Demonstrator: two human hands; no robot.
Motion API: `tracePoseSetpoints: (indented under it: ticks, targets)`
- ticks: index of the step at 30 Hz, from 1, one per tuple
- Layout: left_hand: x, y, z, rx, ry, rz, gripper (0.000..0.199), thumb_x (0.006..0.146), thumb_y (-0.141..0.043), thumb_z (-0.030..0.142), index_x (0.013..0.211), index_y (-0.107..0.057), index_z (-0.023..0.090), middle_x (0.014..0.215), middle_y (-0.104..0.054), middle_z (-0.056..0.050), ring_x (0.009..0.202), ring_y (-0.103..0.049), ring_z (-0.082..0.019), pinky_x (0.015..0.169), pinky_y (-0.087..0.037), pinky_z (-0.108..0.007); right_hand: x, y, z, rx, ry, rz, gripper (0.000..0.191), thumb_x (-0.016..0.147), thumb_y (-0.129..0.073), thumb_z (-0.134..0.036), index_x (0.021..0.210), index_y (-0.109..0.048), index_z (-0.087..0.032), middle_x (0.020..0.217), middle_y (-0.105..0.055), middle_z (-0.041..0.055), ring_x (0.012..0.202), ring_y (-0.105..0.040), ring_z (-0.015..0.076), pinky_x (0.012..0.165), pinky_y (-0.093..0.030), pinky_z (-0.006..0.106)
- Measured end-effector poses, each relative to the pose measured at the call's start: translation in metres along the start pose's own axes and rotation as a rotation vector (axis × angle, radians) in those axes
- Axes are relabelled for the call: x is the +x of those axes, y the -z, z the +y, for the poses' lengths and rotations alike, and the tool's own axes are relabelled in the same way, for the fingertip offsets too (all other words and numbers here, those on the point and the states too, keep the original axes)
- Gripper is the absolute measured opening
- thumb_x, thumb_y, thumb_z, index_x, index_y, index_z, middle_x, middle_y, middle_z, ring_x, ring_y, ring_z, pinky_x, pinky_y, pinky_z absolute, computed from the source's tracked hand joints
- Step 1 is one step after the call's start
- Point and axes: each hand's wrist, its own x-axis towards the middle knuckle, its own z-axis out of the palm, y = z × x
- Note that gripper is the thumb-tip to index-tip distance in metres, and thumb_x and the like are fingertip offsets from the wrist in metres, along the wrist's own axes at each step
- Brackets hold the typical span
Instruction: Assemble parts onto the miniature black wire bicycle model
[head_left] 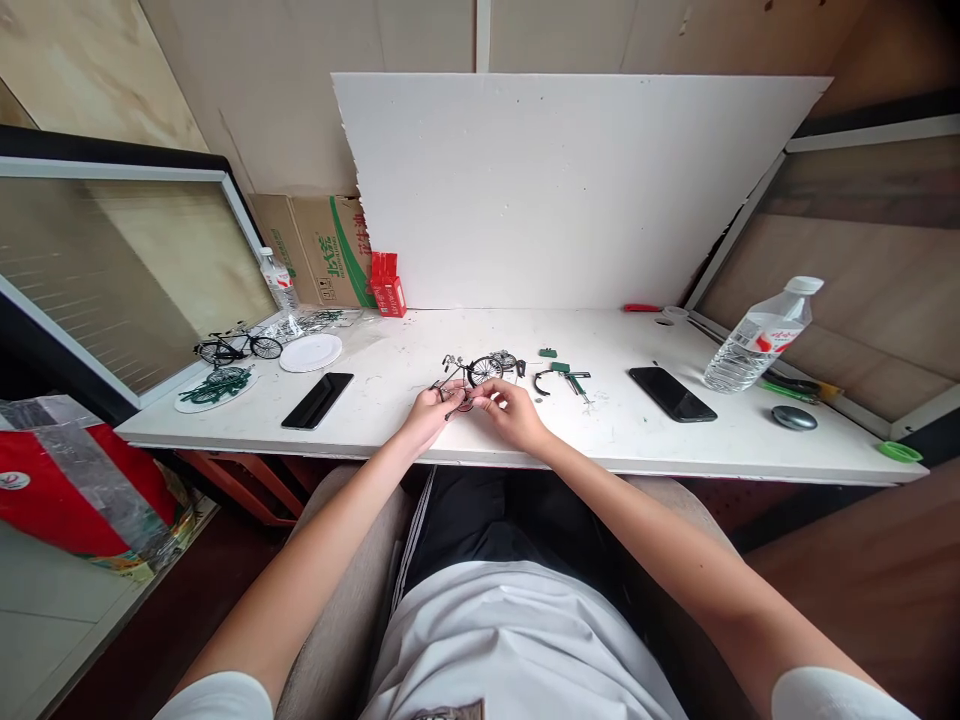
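Near the front edge of the white table, a small black model bicycle [484, 372] is tilted between my two hands, its spoked wheel facing up and away from me. My left hand [429, 418] is closed on its near left end. My right hand [514, 412] pinches at the lower part of the frame from the other side; the exact spot under the fingertips is too small to make out. Just beyond the right hand lie another spoked wheel [506, 360], a curved black part [541, 384] and green plastic pieces [576, 381].
A phone [318, 401] lies to the left, another phone [673, 393] to the right. Farther left are a finished-looking model bicycle [238, 346], a white disc [310, 352] and green parts [217, 388]. A water bottle [761, 335] stands at right. A white board [577, 190] leans behind.
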Motion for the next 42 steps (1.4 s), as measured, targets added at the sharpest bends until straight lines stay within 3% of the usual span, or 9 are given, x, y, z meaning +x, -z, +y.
tracePoseSetpoints:
  ticks: [8, 16, 25, 31, 35, 42]
  targets:
    - [0.0, -0.003, 0.002, 0.015, 0.004, -0.02, 0.045, 0.077, -0.093, 0.026, 0.115, -0.074, 0.013, 0.109, -0.078, -0.012, 0.109, -0.072, -0.025, 0.11, -0.047, -0.045, 0.0, -0.007, 0.021, 0.167, -0.143, -0.01, 0.026, 0.092, -0.073, -0.048, 0.098, -0.073, -0.022, 0.098, -0.078, 0.0064, 0.093, -0.072, 0.023, 0.083, -0.056, 0.036]
    - [-0.003, -0.004, 0.004, 0.032, -0.007, -0.03, 0.048, 0.074, -0.096, 0.028, 0.115, -0.075, 0.012, 0.11, -0.079, -0.014, 0.119, -0.07, -0.029, 0.111, -0.047, -0.045, -0.001, -0.008, 0.019, 0.142, -0.164, -0.034, 0.022, 0.09, -0.072, -0.043, 0.096, -0.074, -0.022, 0.098, -0.079, 0.0065, 0.093, -0.072, 0.0237, 0.084, -0.056, 0.037]
    - [-0.003, -0.004, 0.004, 0.072, -0.023, -0.041, 0.047, 0.075, -0.095, 0.028, 0.114, -0.075, 0.013, 0.106, -0.08, -0.011, 0.108, -0.073, -0.025, 0.107, -0.05, -0.043, -0.001, -0.009, 0.021, 0.122, -0.169, -0.011, 0.027, 0.093, -0.071, -0.047, 0.1, -0.071, -0.021, 0.099, -0.078, 0.0071, 0.092, -0.073, 0.0225, 0.08, -0.056, 0.035]
    - [-0.004, -0.004, 0.003, 0.057, -0.026, -0.046, 0.045, 0.075, -0.095, 0.027, 0.113, -0.076, 0.012, 0.113, -0.079, -0.012, 0.108, -0.074, -0.025, 0.111, -0.049, -0.046, -0.002, -0.01, 0.015, 0.065, -0.162, 0.02, 0.033, 0.092, -0.074, -0.054, 0.099, -0.069, -0.022, 0.093, -0.077, 0.0068, 0.086, -0.072, 0.0221, 0.075, -0.056, 0.035]
    - [-0.004, -0.004, 0.003, 0.058, -0.023, -0.046, 0.045, 0.075, -0.096, 0.027, 0.113, -0.076, 0.012, 0.106, -0.08, -0.011, 0.105, -0.075, -0.025, 0.114, -0.048, -0.048, -0.003, -0.009, 0.012, 0.001, -0.164, 0.072, 0.032, 0.09, -0.076, -0.053, 0.098, -0.07, -0.023, 0.092, -0.078, 0.0063, 0.084, -0.071, 0.0223, 0.075, -0.055, 0.035]
    - [-0.004, -0.005, 0.004, 0.063, -0.024, -0.048, 0.044, 0.076, -0.095, 0.026, 0.113, -0.075, 0.012, 0.104, -0.08, -0.012, 0.116, -0.073, -0.029, 0.115, -0.049, -0.049, -0.003, -0.006, 0.008, -0.011, -0.132, 0.039, 0.028, 0.094, -0.072, -0.051, 0.096, -0.075, -0.023, 0.087, -0.08, 0.0045, 0.081, -0.073, 0.0224, 0.077, -0.055, 0.036]
